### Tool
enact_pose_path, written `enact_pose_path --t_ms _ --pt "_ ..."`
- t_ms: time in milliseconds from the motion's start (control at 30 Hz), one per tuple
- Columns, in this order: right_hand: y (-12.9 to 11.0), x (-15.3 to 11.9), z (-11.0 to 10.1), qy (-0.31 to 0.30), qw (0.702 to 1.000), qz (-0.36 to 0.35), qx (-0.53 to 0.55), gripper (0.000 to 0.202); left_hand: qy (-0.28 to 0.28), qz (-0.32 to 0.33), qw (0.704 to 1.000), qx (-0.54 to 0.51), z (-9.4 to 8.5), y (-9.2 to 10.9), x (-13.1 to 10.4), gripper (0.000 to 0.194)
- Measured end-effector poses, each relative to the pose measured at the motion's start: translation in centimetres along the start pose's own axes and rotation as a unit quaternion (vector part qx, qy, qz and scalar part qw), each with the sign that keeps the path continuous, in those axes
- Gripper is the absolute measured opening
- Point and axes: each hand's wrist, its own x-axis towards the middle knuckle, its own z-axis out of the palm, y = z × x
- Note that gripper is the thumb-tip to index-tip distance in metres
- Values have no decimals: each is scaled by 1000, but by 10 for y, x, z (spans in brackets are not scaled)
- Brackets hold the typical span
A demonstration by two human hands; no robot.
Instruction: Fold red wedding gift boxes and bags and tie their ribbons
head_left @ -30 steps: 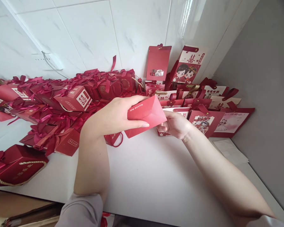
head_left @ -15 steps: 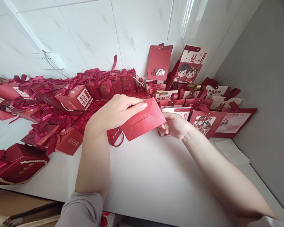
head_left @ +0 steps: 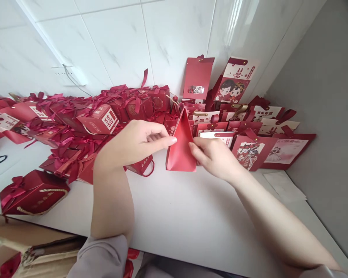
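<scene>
A red paper gift bag (head_left: 182, 154) is upright over the white table, its plain side facing me and its top narrowing to a peak. My left hand (head_left: 140, 141) pinches the left edge between thumb and bent fingers. On the opposite edge, my right hand (head_left: 214, 154) grips with its thumb in front and the fingers partly hidden. Close behind are several finished-looking red and white gift bags (head_left: 249, 152) with ribbon loops. A small red box with a cord handle (head_left: 142, 165) sits beside my left wrist.
Heaped red ribbon-tied boxes (head_left: 98, 119) fill the left and back of the white table (head_left: 174, 208). One larger box with a rope handle (head_left: 36, 193) stands near the front left. White paper (head_left: 284, 185) lies at right by a grey panel (head_left: 321, 116). A cardboard carton (head_left: 46, 258) is below the table edge.
The gift bag has turned from lying with its folded bottom toward me to upright with its side facing me. Both hands have shifted to its side edges. The view has moved slightly left.
</scene>
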Motion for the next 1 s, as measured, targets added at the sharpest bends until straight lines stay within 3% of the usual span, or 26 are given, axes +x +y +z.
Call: enact_pose_path --t_ms 67,167,333,500,733,1000 --pt "7 1 17 5 993 -16 -119 33 -39 -43 997 52 14 -7 3 32" --pt "26 -3 46 -18 973 -36 -227 35 -145 -116 972 144 46 -26 7 40" --pt "53 -32 79 -63 968 -39 -238 32 -193 -125 960 158 93 -53 1 29" --pt "64 -51 95 -73 968 -21 -240 27 -148 -118 966 178 117 -62 -15 32" --pt "69 -44 103 -79 967 -7 -242 23 -65 -164 957 231 154 -47 -23 34" --pt "72 -41 107 -70 966 -2 -249 24 -66 -176 954 232 164 -41 -22 35"
